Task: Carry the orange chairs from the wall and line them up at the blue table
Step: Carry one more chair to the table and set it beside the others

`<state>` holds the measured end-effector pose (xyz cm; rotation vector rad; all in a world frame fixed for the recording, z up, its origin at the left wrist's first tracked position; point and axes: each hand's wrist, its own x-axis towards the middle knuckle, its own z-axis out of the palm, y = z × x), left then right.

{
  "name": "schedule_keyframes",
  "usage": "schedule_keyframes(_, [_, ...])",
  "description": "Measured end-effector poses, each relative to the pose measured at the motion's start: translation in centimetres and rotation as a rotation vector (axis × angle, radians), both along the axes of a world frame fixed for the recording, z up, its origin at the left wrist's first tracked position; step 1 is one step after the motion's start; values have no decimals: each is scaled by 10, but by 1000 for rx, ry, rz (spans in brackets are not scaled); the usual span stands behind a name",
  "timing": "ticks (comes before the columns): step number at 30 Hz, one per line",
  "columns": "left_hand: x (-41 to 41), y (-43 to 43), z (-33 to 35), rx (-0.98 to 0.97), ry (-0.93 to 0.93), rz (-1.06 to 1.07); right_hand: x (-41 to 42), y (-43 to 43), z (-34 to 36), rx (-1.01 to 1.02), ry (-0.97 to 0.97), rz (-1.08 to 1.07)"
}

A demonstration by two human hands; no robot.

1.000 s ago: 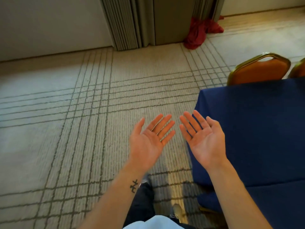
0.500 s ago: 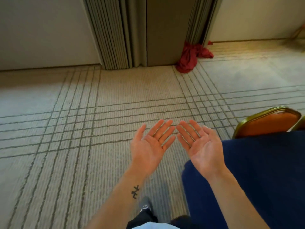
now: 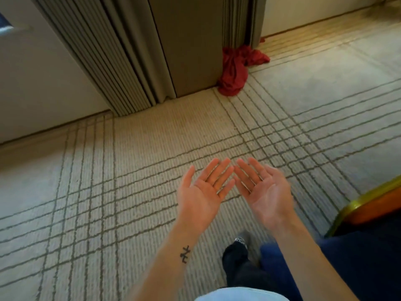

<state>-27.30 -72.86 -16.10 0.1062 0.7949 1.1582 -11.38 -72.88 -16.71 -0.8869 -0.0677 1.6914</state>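
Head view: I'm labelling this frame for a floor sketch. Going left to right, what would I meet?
Wall → left hand → right hand → chair. The red cloth and the table overlap these sideways, so they are left out.

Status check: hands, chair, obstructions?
Left hand and right hand open, palms up, empty. One orange chair at the blue table, far right. Red cloth bunched on the carpet by the partition ahead.

Soft warm daylight; right hand (image 3: 265,192) motion-blurred.
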Motion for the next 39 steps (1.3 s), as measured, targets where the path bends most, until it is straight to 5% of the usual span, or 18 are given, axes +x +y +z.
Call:
schedule_keyframes(12, [88,245,33,44,20,-87,82,234,24,36,56,-57])
schedule_keyframes(30, [273,621,23,65,-121,-561,238,539,58,84,-119,-591])
schedule_keyframes(39, [440,756,6,46,-109,-636,403,658,32,91,-84,-689])
